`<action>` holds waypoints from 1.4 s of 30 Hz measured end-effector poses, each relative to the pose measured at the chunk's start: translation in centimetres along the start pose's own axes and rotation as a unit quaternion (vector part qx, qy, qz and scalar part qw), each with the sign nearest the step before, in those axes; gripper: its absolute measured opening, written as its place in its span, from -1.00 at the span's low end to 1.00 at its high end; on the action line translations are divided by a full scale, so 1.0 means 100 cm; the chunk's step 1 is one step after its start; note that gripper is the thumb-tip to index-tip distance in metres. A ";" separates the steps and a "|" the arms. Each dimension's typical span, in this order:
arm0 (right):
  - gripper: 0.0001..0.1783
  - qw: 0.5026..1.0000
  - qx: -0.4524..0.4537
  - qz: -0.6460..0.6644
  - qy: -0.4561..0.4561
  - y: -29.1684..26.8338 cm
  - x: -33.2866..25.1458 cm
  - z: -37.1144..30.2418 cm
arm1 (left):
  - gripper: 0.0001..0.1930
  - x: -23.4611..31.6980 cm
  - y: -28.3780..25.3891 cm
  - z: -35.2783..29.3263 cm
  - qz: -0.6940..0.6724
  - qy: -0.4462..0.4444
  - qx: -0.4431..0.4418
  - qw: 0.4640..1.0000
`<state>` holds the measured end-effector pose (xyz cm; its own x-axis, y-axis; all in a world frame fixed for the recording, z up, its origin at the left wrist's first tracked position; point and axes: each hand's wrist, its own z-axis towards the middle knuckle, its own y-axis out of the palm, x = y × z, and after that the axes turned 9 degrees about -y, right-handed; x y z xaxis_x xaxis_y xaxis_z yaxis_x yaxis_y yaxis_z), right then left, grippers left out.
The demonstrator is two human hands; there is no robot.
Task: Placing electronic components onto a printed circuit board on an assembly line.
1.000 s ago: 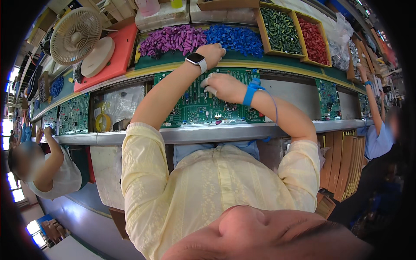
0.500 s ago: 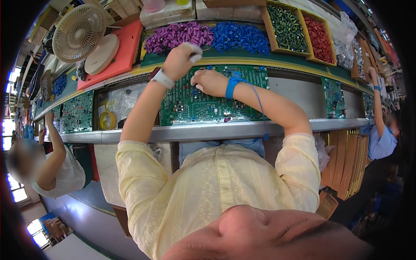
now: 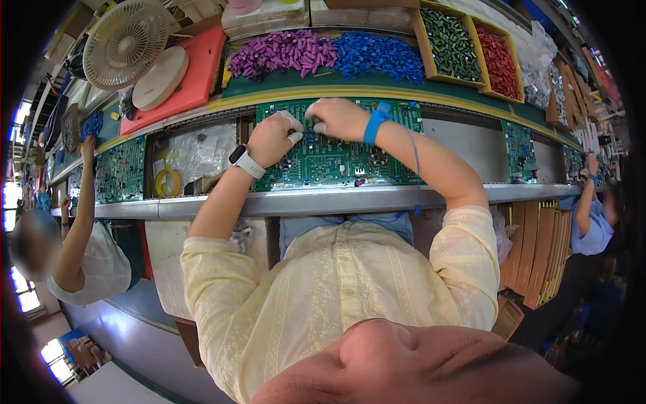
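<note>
A green circuit board [image 3: 323, 168] with many small parts lies in front of me on the line. My left hand [image 3: 270, 140], with white finger covers and a watch on its wrist, is over the board's left part. Its fingers are bent and drawn together low over the components; what they hold, if anything, is too small to make out. To its right, my right hand [image 3: 342, 120] hovers over the board's far half, slightly blurred. Its covered thumb and finger are bent with a gap between the tips, and nothing shows between them. A blue wrist strap [image 3: 374, 124] circles that wrist.
Beyond the board lie heaps of purple parts [image 3: 286, 52] and blue parts [image 3: 377, 55]. Boxes of green parts [image 3: 452, 48] and red parts [image 3: 496, 65] stand at far right. A fan [image 3: 126, 46] is at far left. A metal rail [image 3: 323, 198] edges the line. Co-workers sit either side.
My left hand has come down from the purple heap to the board. My right hand has moved slightly away and to the right, its fingertips parting.
</note>
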<state>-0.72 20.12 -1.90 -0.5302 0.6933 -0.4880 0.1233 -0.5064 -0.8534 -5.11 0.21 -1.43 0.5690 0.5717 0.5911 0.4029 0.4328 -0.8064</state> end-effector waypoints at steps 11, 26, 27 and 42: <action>-0.87 0.967 0.106 -0.221 0.065 -0.033 0.083 -0.012 | -0.90 0.006 0.002 0.008 0.035 0.018 -0.011 0.999; -0.82 0.983 0.127 -0.120 0.051 -0.027 0.032 -0.005 | -0.89 -0.001 0.008 0.009 0.041 0.027 0.010 0.999; -0.82 0.986 0.112 -0.108 0.055 -0.027 0.026 -0.003 | -0.89 -0.001 0.008 0.009 0.041 0.027 0.010 0.999; -0.79 1.000 0.002 0.013 0.009 0.002 0.004 0.020 | -0.74 -0.066 -0.033 0.086 0.202 -0.061 0.237 0.948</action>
<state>-2.59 19.27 -1.91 -0.5122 0.6884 -0.5136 0.1332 -0.5271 -0.8393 -16.38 1.06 -2.56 0.5096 0.8216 0.2557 -0.2140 0.4088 -0.8871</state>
